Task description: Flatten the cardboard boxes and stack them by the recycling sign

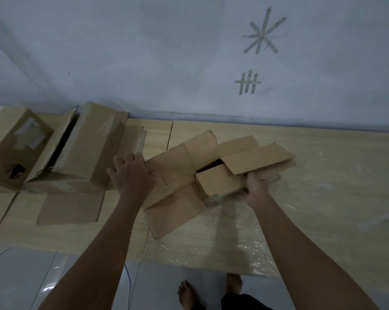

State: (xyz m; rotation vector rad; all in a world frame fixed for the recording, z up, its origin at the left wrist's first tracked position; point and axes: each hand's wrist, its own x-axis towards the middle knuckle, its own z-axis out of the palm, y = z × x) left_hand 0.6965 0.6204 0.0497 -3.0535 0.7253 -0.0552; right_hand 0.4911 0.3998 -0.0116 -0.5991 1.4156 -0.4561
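A brown cardboard box (pixel 180 173) lies half collapsed on the wood-pattern mat, its flaps spread out and a dark gap still open in the middle. My left hand (pixel 131 173) grips its left edge. My right hand (pixel 255 189) holds its right end from below, under a raised flap. To the left stand two unflattened boxes: one with a torn label (pixel 17 144) and a taller one (pixel 95 142) leaning by it. A flat cardboard piece (pixel 70 208) lies in front of them. On the wall above, tape marks form a star-shaped sign (pixel 263 32) and a tally sign (pixel 248 82).
The wood-pattern mat (pixel 323 175) runs along the wall, partly under clear plastic sheet (pixel 222 249). Grey tiled floor (pixel 21 276) lies nearer, with a thin cable (pixel 128 285) across it. My bare feet (pixel 186 294) stand at the mat's near edge.
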